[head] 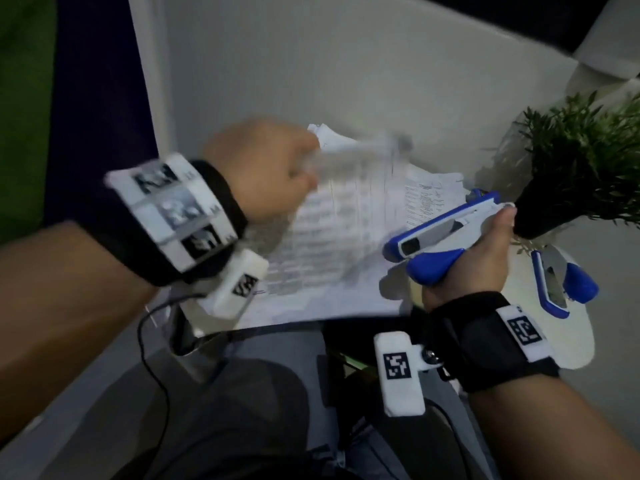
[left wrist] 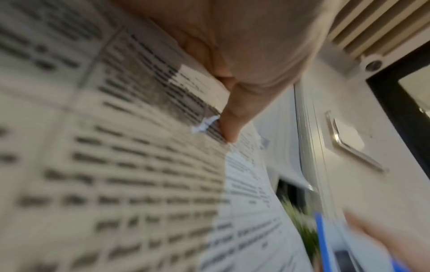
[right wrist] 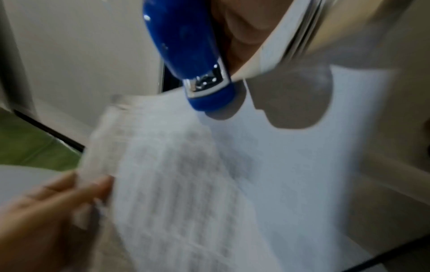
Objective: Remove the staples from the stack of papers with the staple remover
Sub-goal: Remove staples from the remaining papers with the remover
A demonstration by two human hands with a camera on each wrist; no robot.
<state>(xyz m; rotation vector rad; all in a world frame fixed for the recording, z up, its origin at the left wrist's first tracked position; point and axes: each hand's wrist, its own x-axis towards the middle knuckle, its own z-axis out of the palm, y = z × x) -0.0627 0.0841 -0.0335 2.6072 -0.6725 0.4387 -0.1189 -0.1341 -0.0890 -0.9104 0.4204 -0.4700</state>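
Head view shows the right hand curled round the staple remover at four o'clock on the worktop, while the left hand pinches a sheet of the papers at ten o'clock, which may tear if yanked.

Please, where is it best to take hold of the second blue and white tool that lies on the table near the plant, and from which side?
Probably grip the second tool across its wide blue handle, coming from above on the right. It lies flat on the white table, the plant crowds its far end, and the right hand already holds the staple remover.
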